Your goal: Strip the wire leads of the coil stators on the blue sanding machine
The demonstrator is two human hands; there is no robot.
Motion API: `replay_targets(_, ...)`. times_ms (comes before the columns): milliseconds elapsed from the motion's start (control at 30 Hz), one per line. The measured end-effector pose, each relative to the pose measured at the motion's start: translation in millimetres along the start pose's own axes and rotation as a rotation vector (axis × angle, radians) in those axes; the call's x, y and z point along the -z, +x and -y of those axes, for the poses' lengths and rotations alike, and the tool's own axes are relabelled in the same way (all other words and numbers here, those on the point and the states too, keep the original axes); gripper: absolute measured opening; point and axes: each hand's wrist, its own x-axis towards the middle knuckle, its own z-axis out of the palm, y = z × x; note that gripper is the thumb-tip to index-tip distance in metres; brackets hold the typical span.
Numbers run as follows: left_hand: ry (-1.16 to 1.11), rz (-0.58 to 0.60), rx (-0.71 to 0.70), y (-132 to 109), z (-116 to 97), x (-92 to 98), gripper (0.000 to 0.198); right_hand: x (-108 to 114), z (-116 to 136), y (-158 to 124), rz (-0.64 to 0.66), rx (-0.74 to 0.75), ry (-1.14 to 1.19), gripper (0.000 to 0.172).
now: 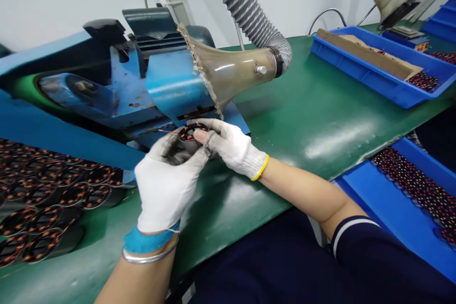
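Observation:
Just in front of the blue belt-driven machine (178,80), both gloved hands come together on a small motor stator (188,143), a dark ring with copper windings inside. My left hand (169,180) is wrapped around its near and left sides. From the right, my right hand (230,145) grips it, a bare thumb tip resting at the ring's upper edge. A thin copper wire (167,131) sticks out to the left of the stator. The right fingers partly hide the stator's far rim.
Rows of similar stators (50,199) stand on the green table (285,104) at left. A clear funnel (235,73) joins a grey hose (249,4) above. Blue trays (363,69) of small parts sit at back right; another blue bin (384,199) is at near right.

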Motion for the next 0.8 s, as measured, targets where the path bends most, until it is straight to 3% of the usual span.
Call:
replay_targets(233, 0.071, 0.036, -0.069, 9, -8, 1.9, 0.056, 4, -4, 11, 0.064, 0.066, -0.013, 0.043)
replay_targets(533, 0.037, 0.075, -0.021, 10, -15, -9.0, 0.088, 6, -13, 10, -0.011, 0.033, 0.126, 0.061)
replay_targets(800, 0.01, 0.082, -0.023, 11, -13, -10.6, 0.085, 2, -17, 10, -0.041, 0.072, 0.084, 0.058)
